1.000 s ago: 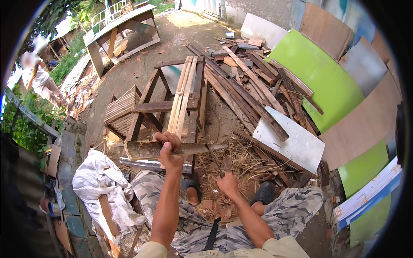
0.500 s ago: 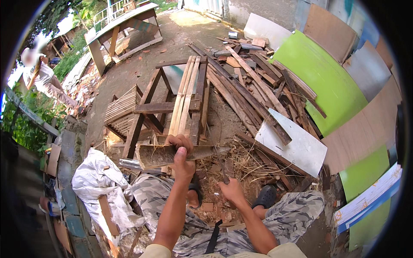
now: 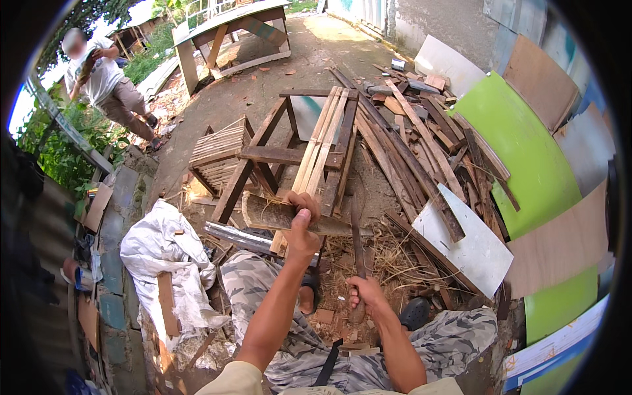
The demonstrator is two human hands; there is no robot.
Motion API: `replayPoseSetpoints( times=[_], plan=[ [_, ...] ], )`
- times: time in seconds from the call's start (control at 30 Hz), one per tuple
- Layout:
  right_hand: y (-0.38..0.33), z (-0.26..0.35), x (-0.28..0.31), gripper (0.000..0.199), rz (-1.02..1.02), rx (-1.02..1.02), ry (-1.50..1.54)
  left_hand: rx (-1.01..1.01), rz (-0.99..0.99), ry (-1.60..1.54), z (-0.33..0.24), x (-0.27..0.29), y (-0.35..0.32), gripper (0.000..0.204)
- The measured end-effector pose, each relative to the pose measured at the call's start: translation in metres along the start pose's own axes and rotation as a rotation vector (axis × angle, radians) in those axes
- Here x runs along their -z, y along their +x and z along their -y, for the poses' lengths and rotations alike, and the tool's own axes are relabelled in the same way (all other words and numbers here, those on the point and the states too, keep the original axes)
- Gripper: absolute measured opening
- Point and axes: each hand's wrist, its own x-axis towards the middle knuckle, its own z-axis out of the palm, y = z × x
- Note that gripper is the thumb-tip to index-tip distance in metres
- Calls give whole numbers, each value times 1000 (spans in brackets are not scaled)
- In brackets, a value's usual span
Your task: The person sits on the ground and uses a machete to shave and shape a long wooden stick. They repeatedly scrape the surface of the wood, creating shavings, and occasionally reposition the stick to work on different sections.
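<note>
My left hand [image 3: 303,222] is closed around a rough, weathered wooden board [image 3: 262,212], held crosswise above my knees. My right hand [image 3: 368,294] grips the handle of a machete [image 3: 357,243]. The long dark blade points away from me and crosses the board's right end; whether it touches the wood I cannot tell. Just beyond the board, pale wooden strips [image 3: 318,148] lie on a dark wooden frame [image 3: 289,155]. Wood shavings [image 3: 375,260] are scattered on the ground below the blade.
A slatted wooden piece [image 3: 217,155] and a white sack [image 3: 164,250] lie at left. Scrap lumber [image 3: 408,151], a white panel [image 3: 454,247] and a green sheet [image 3: 520,151] are at right. Far left, another person [image 3: 108,79] stands holding something. A table [image 3: 230,23] stands behind.
The machete has swung from leaning left to nearly upright, crossing the board nearer its right end. My view has shifted left. The other person appears closer.
</note>
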Motion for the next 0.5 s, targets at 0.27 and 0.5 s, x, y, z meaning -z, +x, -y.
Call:
replayPoseSetpoints(
  times=[0.27,0.5],
  plan=[
    [-55,17,-41,29,-233,529,-487,-1,36,68,-3,5,-3,23],
    [31,-22,10,25,-390,355,-705,2,-69,-69,3,15,8,28]
  ],
)
